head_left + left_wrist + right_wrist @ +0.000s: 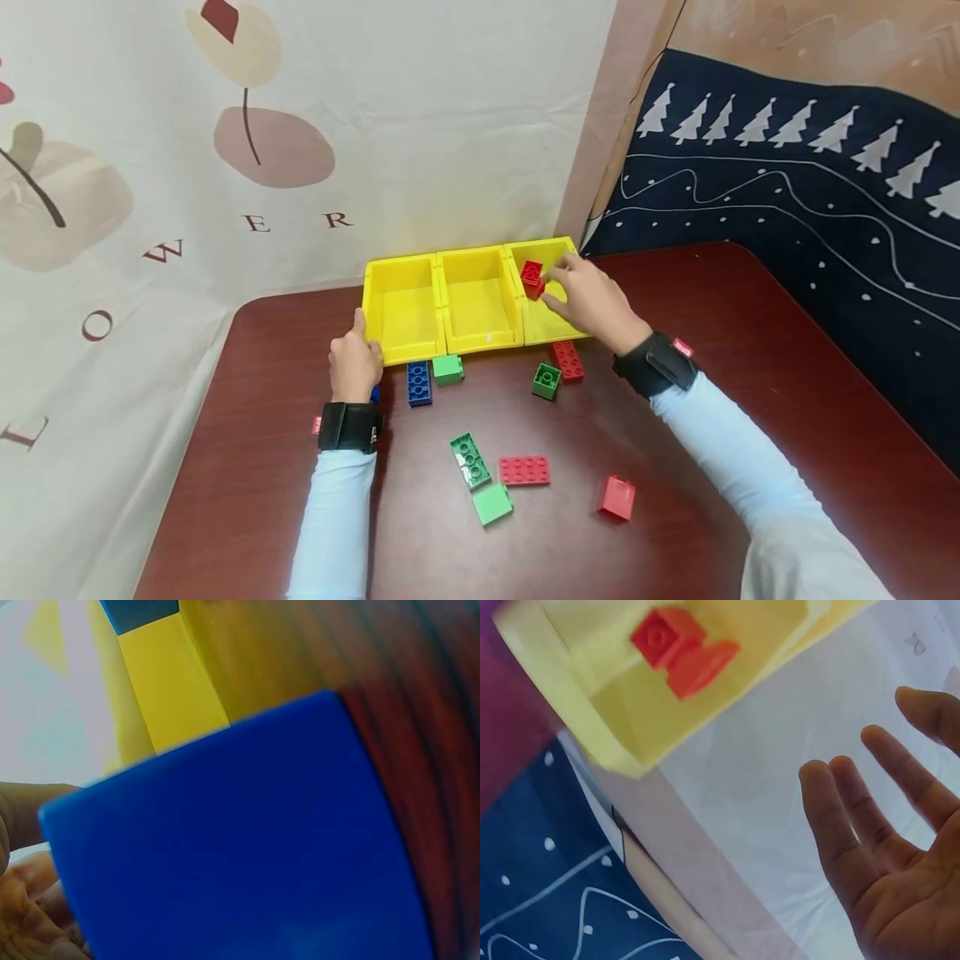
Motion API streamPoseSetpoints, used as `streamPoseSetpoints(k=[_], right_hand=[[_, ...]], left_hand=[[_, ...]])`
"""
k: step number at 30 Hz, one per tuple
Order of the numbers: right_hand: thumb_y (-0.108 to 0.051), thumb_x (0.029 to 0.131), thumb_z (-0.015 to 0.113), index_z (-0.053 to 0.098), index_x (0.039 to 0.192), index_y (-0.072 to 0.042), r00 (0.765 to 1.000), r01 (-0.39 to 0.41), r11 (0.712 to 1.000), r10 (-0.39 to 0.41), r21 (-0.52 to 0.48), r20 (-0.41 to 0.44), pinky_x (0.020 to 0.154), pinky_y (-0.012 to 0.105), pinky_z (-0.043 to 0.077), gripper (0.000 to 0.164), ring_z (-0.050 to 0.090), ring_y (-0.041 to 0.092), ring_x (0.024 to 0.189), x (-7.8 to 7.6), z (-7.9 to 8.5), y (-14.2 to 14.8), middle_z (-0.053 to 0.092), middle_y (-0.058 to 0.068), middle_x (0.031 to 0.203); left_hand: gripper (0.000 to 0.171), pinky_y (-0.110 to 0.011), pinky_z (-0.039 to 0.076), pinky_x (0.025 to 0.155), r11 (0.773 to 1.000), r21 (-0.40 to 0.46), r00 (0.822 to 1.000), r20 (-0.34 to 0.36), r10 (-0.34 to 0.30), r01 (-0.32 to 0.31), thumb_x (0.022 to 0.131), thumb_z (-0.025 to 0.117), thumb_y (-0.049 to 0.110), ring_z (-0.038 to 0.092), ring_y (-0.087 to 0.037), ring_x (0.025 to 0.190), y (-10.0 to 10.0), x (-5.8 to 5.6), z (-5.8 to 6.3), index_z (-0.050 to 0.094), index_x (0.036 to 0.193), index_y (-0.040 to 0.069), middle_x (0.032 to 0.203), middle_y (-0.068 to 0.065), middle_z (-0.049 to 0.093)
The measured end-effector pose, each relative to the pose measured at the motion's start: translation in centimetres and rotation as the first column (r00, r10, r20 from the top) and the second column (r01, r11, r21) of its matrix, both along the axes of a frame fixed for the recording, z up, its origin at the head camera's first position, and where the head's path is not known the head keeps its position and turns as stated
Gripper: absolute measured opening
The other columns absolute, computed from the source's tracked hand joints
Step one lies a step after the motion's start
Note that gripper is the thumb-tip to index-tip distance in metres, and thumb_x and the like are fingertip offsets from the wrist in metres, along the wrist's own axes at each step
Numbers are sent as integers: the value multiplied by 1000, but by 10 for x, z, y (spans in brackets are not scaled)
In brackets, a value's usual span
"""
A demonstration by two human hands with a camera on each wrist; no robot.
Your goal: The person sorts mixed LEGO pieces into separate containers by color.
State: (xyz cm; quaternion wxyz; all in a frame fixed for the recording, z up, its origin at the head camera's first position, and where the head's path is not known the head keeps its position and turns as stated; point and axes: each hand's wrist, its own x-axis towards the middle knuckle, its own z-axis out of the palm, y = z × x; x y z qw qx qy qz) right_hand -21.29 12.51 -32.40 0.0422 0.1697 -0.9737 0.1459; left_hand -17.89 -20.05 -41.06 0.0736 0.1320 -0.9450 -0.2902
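A yellow tray (480, 310) with three compartments stands against the back cloth. Two red toy bricks (532, 273) lie in its right compartment, touching each other. Over that compartment hovers my right hand (596, 302), fingers spread and apart from the bricks; the right wrist view shows the hand (907, 877) holding nothing. My left hand (354, 367) touches the tray's front left corner, its index finger straight along the side wall. Under the left wrist sits a blue brick (240, 847), mostly hidden from the head view and not held.
By the tray's front edge lie a blue brick (419, 383), a light green brick (447, 369), a green brick (546, 381) and a red brick (567, 361). Nearer are a green brick (470, 461), a light green brick (492, 504) and red bricks (524, 471) on the brown table (675, 533).
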Motion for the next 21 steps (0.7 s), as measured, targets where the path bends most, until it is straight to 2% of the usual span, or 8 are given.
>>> streamPoseSetpoints(k=[6,10,15,21], right_hand=[[-22,86,76,70,117,-2,1000,11,1000,-10,-19,13,80,43,59,37,61,31,92,34,-31,9,60,18,111],[-21,83,79,71,113,0,1000,15,1000,-15,-26,19,77,40,60,37,61,29,85,49,-51,14,60,18,104],[-14,83,78,72,106,0,999,22,999,-19,-50,46,69,38,57,28,57,25,78,59,-69,18,59,17,97],[-16,84,78,73,105,-2,994,37,998,-31,-49,106,72,42,58,26,58,26,81,61,-81,21,59,17,100]], left_hand=[[62,-51,55,91,1000,8,1000,1,-3,3,100,54,14,60,-43,93,1,0,1,26,155,8,125,-32,57],[62,-52,53,95,1000,9,1000,8,-6,6,101,54,13,59,-43,96,0,-1,2,25,156,8,128,-32,56],[63,-52,53,95,1000,6,1000,6,-10,10,101,54,13,60,-44,95,0,-1,2,25,156,8,128,-32,56],[62,-51,55,89,1000,-8,1000,3,-14,14,101,53,14,60,-43,91,0,0,2,24,156,7,123,-34,58]])
